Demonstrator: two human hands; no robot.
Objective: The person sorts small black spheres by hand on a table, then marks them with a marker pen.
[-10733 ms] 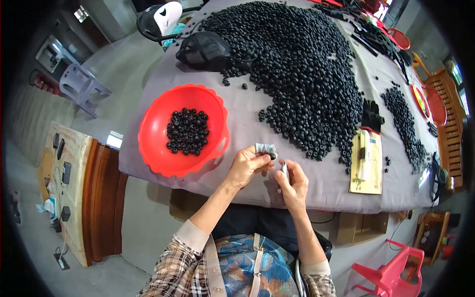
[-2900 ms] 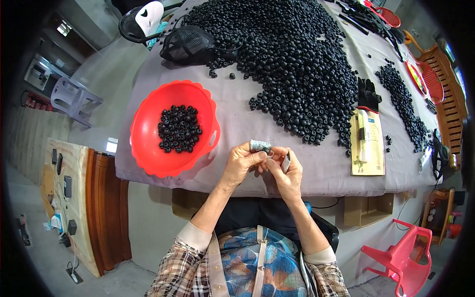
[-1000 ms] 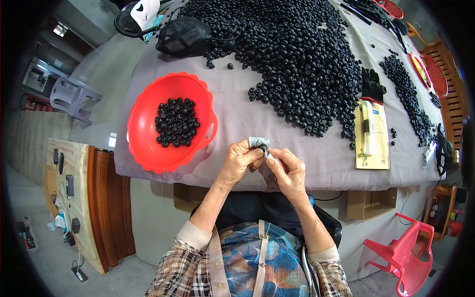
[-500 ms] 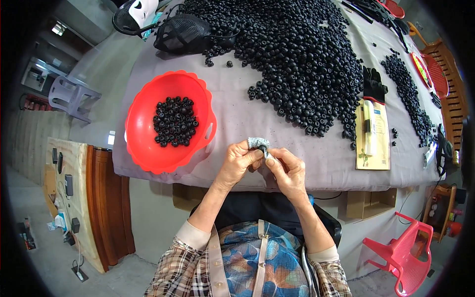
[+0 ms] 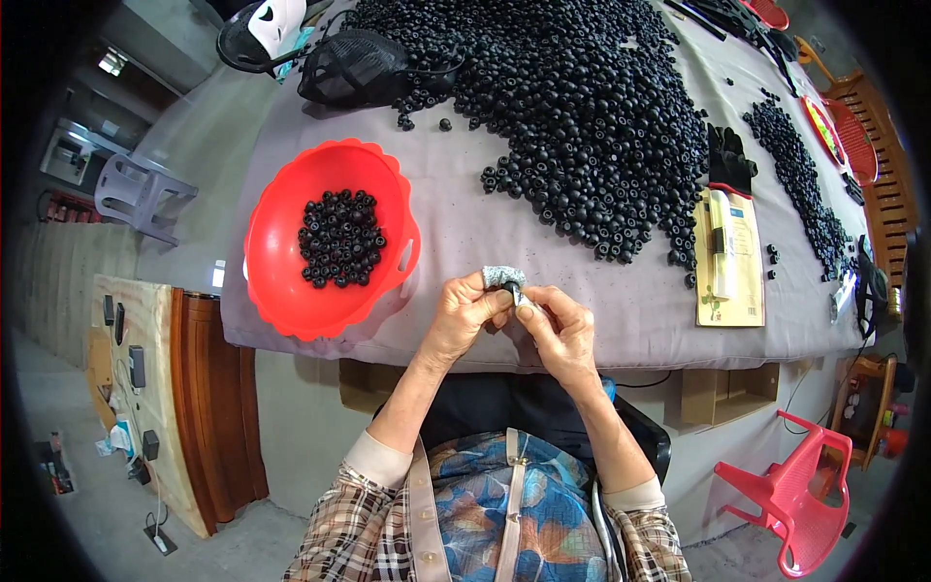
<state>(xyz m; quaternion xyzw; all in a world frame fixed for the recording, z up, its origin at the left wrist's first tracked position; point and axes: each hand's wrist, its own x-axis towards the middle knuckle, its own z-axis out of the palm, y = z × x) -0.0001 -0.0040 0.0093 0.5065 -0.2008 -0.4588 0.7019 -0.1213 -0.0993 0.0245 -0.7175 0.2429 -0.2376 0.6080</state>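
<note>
Near the front edge of the table, my left hand point(image 5: 460, 320) pinches a small round black piece point(image 5: 511, 287), bead-like in shape. A grey speckled cloth wrap point(image 5: 503, 275) covers its index finger. Close against it, my right hand point(image 5: 564, 335) is closed on a small, thin, shiny tool point(image 5: 517, 294) that touches the black piece; its kind is mostly hidden by the fingers. To the left sits a red scalloped basin point(image 5: 273, 228) holding a cluster of similar black pieces point(image 5: 341, 239), each with a hole or hollow.
A large heap of black pieces point(image 5: 592, 136) spreads over the grey-covered table point(image 5: 436, 194); a smaller heap point(image 5: 797, 184) lies right. A yellow card pack point(image 5: 745, 281), black glove point(image 5: 729, 160) and dark mesh cap point(image 5: 351, 66) rest there. A red chair point(image 5: 800, 495) stands lower right.
My hands stay together over the same spot, with only slight finger movement at the black piece. The view has shifted slightly.
</note>
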